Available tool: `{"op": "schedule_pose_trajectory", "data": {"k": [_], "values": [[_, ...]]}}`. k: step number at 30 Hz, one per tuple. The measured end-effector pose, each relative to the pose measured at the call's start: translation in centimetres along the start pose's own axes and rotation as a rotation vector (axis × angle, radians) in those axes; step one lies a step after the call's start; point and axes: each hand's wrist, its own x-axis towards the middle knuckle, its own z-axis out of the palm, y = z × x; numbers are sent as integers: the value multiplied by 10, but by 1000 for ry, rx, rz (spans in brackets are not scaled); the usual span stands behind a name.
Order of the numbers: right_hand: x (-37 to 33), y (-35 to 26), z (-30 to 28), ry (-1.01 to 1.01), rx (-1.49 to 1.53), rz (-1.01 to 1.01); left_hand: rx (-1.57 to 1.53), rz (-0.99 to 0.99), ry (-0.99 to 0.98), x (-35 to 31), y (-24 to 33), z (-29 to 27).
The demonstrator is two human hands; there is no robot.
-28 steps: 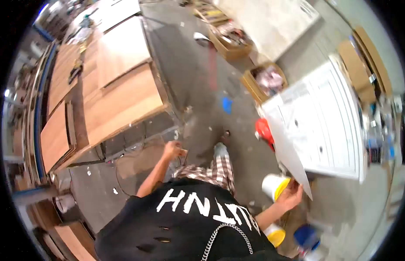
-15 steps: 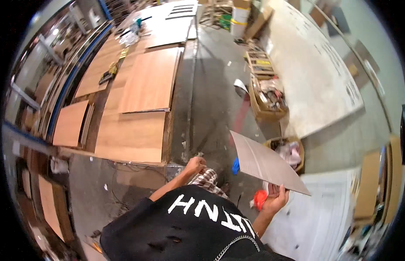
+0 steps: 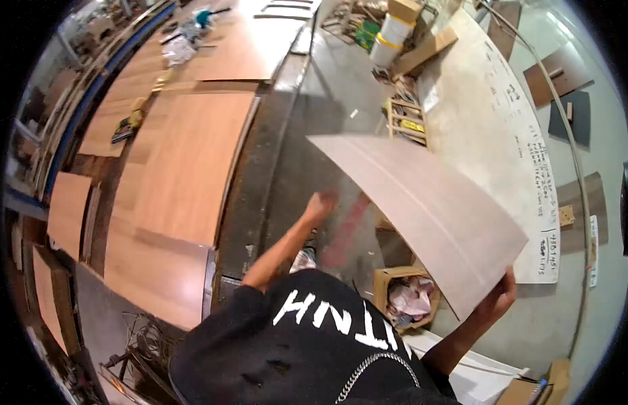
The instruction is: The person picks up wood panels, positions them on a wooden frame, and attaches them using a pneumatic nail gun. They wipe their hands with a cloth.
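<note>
So the biggest thing here is the spread of wood-faced panels (image 3: 182, 162) down the left side, some lying on top of others. Next up is a huge pale board (image 3: 486, 128) over on the right, with dark handwriting along its far right side. Then there's the thin grey-beige sheet (image 3: 422, 209), which is up in the air in front of the person, slanting from upper left to lower right and hiding part of the floor (image 3: 331, 88) and a bit of that pale board. Below its lower edge sits an open carton (image 3: 381, 289) with crumpled pinkish stuff inside. Farther off are a couple of white buckets (image 3: 383, 54), and a yellow-and-dark tool (image 3: 127, 127) lies on the panels. As for hands, the right hand (image 3: 503, 295) has its fingers clamped on the sheet's near edge, between the two near corners. The left hand (image 3: 320, 207) is over the floor, well apart from the sheet; its fingers look curled, but it's blurry, so I can't tell if they're fully together or holding anything
</note>
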Motion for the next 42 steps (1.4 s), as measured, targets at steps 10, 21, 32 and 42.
{"op": "schedule_pose_trajectory", "data": {"k": [10, 21, 32, 42], "values": [[203, 14, 82, 404, -250, -574, -414, 205, -31, 327, 146, 57], [521, 85, 264, -282, 320, -217, -228, 236, 179, 541, 202, 2], [831, 152, 513, -461, 332, -402, -216, 311, 524, 766, 225, -55], [1010, 213, 803, 72, 10, -786, -180, 506, 906, 1019, 261, -163]]}}
